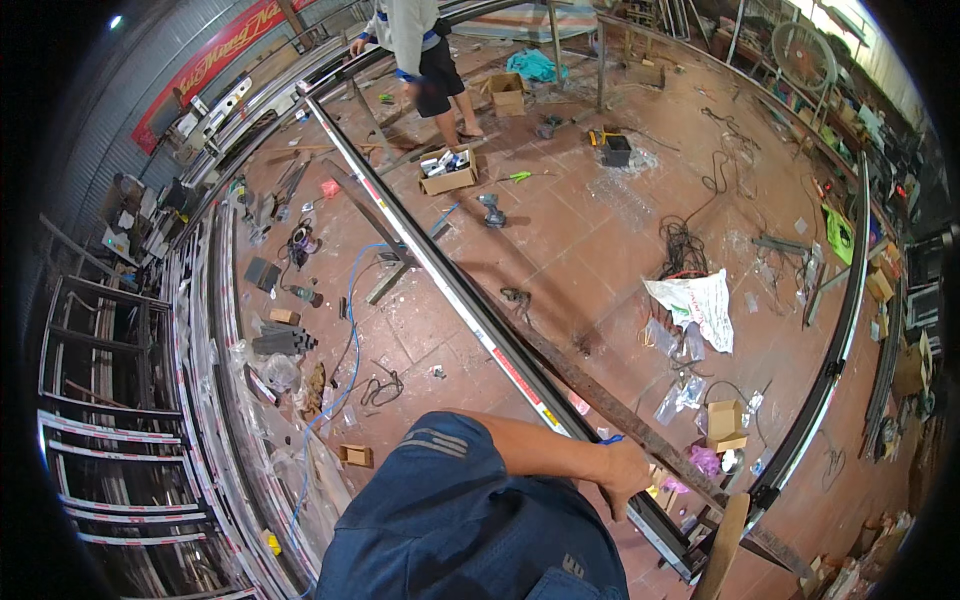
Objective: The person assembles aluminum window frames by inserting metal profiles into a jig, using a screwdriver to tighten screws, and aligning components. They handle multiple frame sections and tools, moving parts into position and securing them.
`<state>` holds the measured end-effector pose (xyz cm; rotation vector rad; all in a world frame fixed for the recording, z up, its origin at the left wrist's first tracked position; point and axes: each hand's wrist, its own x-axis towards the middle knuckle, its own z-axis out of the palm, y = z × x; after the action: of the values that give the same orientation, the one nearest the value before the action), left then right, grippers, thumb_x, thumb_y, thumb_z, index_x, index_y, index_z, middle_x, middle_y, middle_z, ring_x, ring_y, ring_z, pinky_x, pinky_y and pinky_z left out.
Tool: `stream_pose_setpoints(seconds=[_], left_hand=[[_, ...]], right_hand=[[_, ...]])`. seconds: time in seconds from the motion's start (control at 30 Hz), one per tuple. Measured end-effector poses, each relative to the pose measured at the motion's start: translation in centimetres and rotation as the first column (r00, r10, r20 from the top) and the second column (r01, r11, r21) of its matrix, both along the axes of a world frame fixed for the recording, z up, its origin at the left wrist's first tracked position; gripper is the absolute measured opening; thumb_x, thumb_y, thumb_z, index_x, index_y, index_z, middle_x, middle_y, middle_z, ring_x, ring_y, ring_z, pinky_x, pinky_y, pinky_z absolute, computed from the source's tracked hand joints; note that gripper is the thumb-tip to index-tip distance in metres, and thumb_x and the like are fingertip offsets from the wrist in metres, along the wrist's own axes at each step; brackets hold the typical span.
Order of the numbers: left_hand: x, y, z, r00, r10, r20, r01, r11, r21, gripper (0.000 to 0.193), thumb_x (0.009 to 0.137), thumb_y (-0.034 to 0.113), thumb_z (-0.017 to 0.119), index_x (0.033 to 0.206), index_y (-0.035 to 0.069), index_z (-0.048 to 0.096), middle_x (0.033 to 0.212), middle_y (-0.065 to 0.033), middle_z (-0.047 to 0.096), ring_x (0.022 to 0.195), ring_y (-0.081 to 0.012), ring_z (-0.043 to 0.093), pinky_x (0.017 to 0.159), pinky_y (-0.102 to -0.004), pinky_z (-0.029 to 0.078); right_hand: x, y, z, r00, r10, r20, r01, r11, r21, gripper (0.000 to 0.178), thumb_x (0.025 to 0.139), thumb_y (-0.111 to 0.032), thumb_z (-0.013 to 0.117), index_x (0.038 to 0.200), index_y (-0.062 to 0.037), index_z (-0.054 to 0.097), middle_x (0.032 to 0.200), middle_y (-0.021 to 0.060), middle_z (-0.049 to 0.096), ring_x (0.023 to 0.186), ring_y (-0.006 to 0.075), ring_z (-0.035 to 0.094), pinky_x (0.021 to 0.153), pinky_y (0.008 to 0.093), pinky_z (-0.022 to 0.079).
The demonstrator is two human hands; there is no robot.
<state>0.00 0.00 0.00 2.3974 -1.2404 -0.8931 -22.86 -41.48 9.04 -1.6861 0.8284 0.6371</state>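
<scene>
My left arm, in a dark blue sleeve with grey stripes, reaches across to the right. My left hand (625, 472) is closed over the near end of a long black-and-silver metal frame bar (462, 308), its fingers bent down over the side. A small blue piece (611, 439) shows beside the knuckles; I cannot make out what it is. A rusty beam (610, 405) runs under and beside the bar. Right of the hand, a tan, wood-like piece (728, 540) rises from the lower edge. My right hand is out of view.
Another person (420, 60) stands by the frame's far corner. A cordless drill (491, 211), a carton of parts (448, 170), a blue hose (352, 300), black cables (682, 248) and a white sack (700, 308) lie on the tiled floor. Metal profiles (205, 370) line the left; a fan (803, 55) stands far right.
</scene>
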Motion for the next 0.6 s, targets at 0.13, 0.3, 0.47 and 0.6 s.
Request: stream_pose_setpoints(seconds=[0.13, 0.3, 0.47, 0.6], left_hand=[[-1.4, 0.7, 1.1, 0.998, 0.063, 0.031, -0.063, 0.998, -0.003, 0.073, 0.062, 0.072, 0.077, 0.097, 0.008, 0.079, 0.097, -0.0183, 0.077, 0.091, -0.0357, 0.074, 0.080, -0.0460, 0.057], [0.6, 0.3, -2.1, 0.994, -0.004, 0.114, 0.017, 0.993, -0.120, 0.071, 0.065, 0.075, 0.072, 0.087, 0.008, 0.080, 0.089, -0.0201, 0.076, 0.086, -0.0394, 0.073, 0.077, -0.0469, 0.057], [1.7, 0.6, 0.5, 0.973, -0.088, 0.214, 0.079, 0.996, 0.050, 0.085, 0.061, 0.085, 0.071, 0.096, 0.007, 0.077, 0.088, -0.0198, 0.074, 0.085, -0.0373, 0.073, 0.073, -0.0472, 0.057], [0.7, 2.6, 0.0, 0.903, 0.088, 0.420, -0.014, 0.984, -0.176, 0.066, 0.076, 0.067, 0.074, 0.099, 0.005, 0.074, 0.091, -0.0176, 0.070, 0.089, -0.0349, 0.071, 0.073, -0.0454, 0.056]], right_hand=[[0.1, -0.8, -3.3, 0.989, -0.151, 0.011, 0.150, 0.987, 0.055, 0.078, 0.090, -0.044, 0.070, 0.152, -0.0027, 0.047, 0.112, 0.0226, 0.070, 0.103, 0.0363, 0.069, 0.085, 0.0505, 0.054], [3.2, 5.2, -4.8, 0.970, -0.214, 0.116, 0.180, 0.951, 0.250, 0.079, 0.091, -0.045, 0.068, 0.153, -0.0024, 0.044, 0.106, 0.0219, 0.069, 0.095, 0.0339, 0.065, 0.080, 0.0490, 0.051], [4.7, 10.1, -5.7, 0.931, -0.316, 0.180, 0.178, 0.827, 0.533, 0.080, 0.091, -0.046, 0.065, 0.153, -0.0022, 0.041, 0.100, 0.0211, 0.068, 0.087, 0.0316, 0.061, 0.075, 0.0476, 0.049], [4.9, 12.7, -6.1, 0.910, -0.366, 0.194, 0.122, 0.684, 0.720, 0.080, 0.092, -0.047, 0.063, 0.154, -0.0019, 0.039, 0.094, 0.0205, 0.067, 0.080, 0.0297, 0.058, 0.071, 0.0464, 0.047]])
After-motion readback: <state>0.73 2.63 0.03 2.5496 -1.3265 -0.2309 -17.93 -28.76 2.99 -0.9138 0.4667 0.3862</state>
